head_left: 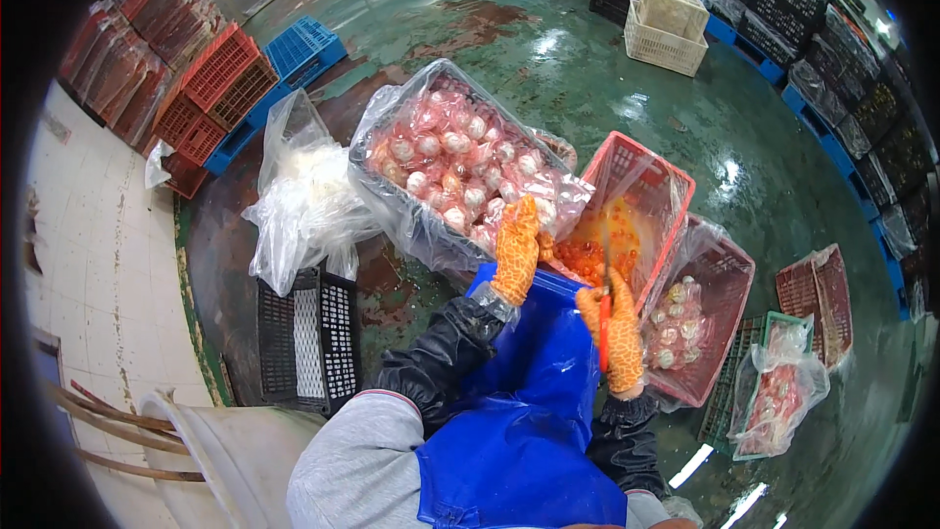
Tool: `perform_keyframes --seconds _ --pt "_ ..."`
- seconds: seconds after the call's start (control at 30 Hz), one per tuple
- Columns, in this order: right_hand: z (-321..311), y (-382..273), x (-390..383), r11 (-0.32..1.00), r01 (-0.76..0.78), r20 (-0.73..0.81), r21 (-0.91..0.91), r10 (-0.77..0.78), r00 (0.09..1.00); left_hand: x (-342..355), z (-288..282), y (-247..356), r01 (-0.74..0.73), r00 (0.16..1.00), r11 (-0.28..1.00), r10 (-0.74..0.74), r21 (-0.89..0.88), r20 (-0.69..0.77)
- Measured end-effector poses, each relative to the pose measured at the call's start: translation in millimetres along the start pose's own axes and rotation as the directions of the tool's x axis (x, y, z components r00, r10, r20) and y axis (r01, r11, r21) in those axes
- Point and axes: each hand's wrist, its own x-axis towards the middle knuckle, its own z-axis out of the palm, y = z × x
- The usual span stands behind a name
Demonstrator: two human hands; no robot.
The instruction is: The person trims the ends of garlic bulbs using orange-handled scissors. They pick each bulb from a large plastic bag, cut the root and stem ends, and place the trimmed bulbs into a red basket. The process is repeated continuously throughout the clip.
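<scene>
My left hand (517, 253), in an orange patterned glove, is closed at the near right edge of a dark crate (470, 253) lined with clear plastic. What its fingers hold, if anything, is hidden. Whitish eggs (455, 142) in reddish clear film fill that crate. My right hand (621, 333), gloved alike, grips a red-handled knife (604, 318); its thin blade points away over the red crate (678, 181). Inside that lined crate lie orange egg yolks (587, 257) in yellowish liquid.
Beside my right hand another red crate (729, 333) holds several wrapped eggs. At left are crumpled clear plastic (308, 201) and a black crate (338, 333). A green crate (725, 421) and bagged bundle (778, 397) sit at right. Crate stacks (220, 78) line the wet floor.
</scene>
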Motion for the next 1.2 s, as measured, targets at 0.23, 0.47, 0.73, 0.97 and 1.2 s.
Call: perform_keyframes --seconds 0.23,0.47,0.73,0.97,1.2 --pt "20.8 -24.1 2.9 0.962 0.036 0.173 -0.272 0.012 0.985 2.1 -4.0 -25.3 -0.415 0.909 0.876 0.41 0.246 0.074" --pt "14.3 -18.9 8.0 0.959 0.101 0.208 -0.263 -0.046 0.977 -2.6 -7.1 -34.3 -0.344 0.938 0.9 0.315 0.268 0.149" --pt "9.8 -42.2 11.4 0.955 -0.002 0.179 -0.295 0.058 0.982 -17.9 8.8 -16.6 -0.326 0.93 0.872 0.227 0.364 0.289" --pt "-1.3 -40.1 14.7 0.979 -0.112 0.242 -0.17 0.151 0.958 -0.6 1.1 -12.3 -0.162 0.947 0.887 0.017 0.433 0.32" --pt "-18.2 -53.2 5.9 0.848 -0.526 0.386 0.065 0.465 0.797 -2.4 9.1 -5.2 0.159 0.94 0.963 -0.215 0.219 0.264"
